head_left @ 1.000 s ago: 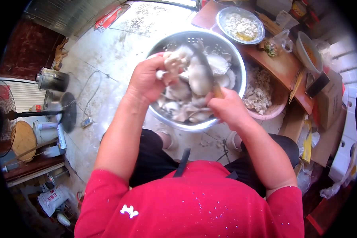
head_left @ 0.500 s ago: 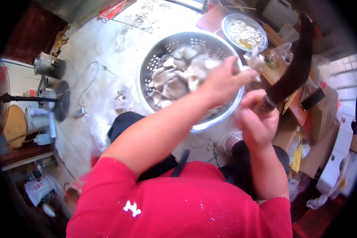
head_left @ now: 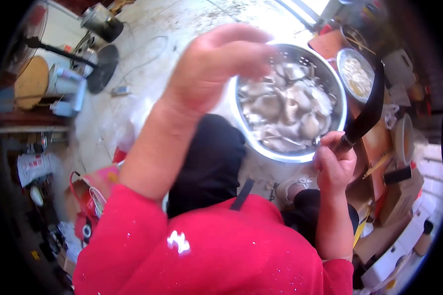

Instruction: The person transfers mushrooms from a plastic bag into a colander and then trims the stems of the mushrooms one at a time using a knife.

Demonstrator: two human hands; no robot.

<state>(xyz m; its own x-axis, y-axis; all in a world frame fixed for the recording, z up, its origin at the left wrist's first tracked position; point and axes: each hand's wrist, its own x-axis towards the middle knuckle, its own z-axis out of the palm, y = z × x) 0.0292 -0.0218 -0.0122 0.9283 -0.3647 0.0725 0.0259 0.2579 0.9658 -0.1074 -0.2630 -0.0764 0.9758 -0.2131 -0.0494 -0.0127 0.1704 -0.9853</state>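
Note:
A perforated metal colander (head_left: 341,115) holds a heap of grey oyster mushrooms (head_left: 285,105). Over its upper left rim, my left hand (head_left: 216,61) is raised with fingers stretched to the right. The fingertips are smeared by motion, and I see nothing held in them. At the colander's lower right rim, my right hand (head_left: 335,162) grips the handle of a knife (head_left: 370,110). Its long, dark, curved blade points up and to the right, away from the mushrooms.
Beyond the colander at right stands a bowl of pale torn pieces (head_left: 355,73). Cardboard boxes (head_left: 401,196) and clutter line the right side. A fan stand's round base (head_left: 103,69) and a metal pot (head_left: 102,22) are on the floor at left.
My left hand has moved left, away from the knife and over the colander's left rim. The pale mushroom piece at its fingers no longer shows there. The view has shifted.

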